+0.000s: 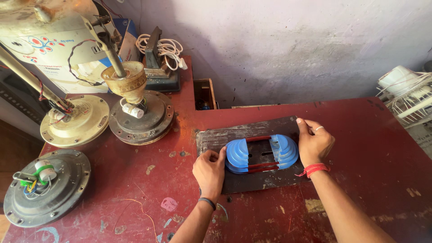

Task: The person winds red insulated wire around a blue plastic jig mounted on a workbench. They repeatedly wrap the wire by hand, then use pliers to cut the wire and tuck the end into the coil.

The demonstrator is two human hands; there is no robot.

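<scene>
Your left hand [209, 170] pinches the blue stepped coil former's [262, 153] left end; your right hand [313, 143] braces its right end, fingers pressing the dark board [252, 180] beneath flat on the counter [369, 180].

**One head cam, looking down at the bench**

Just a single view here, worn on the head, tilted down and forward over the red table [369, 148]. It sits pretty close, with both forearms entering from the bottom edge and the wall [292, 45] filling the top.
</scene>
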